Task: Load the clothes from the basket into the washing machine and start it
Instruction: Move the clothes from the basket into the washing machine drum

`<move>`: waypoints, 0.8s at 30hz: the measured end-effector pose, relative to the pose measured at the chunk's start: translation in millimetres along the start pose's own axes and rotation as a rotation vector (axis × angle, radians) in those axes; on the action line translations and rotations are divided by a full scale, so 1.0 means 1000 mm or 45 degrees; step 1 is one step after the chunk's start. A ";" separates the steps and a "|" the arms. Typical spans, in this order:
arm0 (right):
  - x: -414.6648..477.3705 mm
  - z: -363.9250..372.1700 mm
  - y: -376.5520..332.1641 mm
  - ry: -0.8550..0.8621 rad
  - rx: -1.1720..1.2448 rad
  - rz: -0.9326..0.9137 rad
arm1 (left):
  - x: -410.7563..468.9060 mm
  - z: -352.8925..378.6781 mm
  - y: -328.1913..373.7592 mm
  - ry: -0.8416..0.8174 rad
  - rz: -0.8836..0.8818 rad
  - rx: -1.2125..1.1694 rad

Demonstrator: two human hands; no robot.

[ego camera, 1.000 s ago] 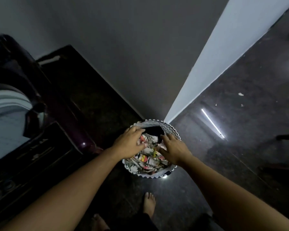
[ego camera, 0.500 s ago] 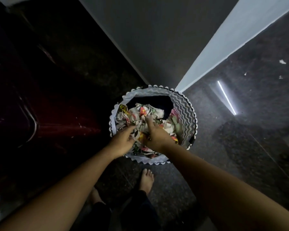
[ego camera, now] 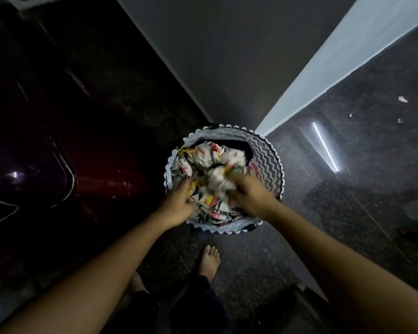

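While the person leans over the basket (ego camera: pixel 268 162), both hands are down inside it. The left hand (ego camera: pixel 179 204) curls its fingers round the bright patterned clothes (ego camera: pixel 208 160) at the basket's left side. The right hand (ego camera: pixel 250 197) grabs a bunch of them nearer its right side. The clothes fill the basket. A dark red machine (ego camera: pixel 58 169) stands left of the basket.

Bare left arm (ego camera: pixel 89 280), bare right arm (ego camera: pixel 348 266). Down below, a bare foot (ego camera: pixel 210 260) shows under dark trouser legs (ego camera: pixel 198 307), too dim for detail.
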State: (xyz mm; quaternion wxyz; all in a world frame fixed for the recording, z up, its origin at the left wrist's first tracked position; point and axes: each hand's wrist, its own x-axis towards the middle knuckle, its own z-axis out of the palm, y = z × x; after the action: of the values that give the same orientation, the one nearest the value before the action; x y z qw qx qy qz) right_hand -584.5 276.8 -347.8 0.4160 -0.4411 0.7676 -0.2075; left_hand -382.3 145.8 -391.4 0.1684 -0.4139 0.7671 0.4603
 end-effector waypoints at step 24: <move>-0.061 -0.093 -0.105 0.154 2.004 0.085 | 0.007 -0.027 0.047 0.407 0.076 -0.516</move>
State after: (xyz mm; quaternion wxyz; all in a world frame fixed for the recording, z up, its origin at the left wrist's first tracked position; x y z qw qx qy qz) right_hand -592.0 269.2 -195.5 0.5695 0.0182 0.4294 -0.7007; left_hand -420.1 131.0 -355.3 -0.0551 -0.4840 0.6879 0.5381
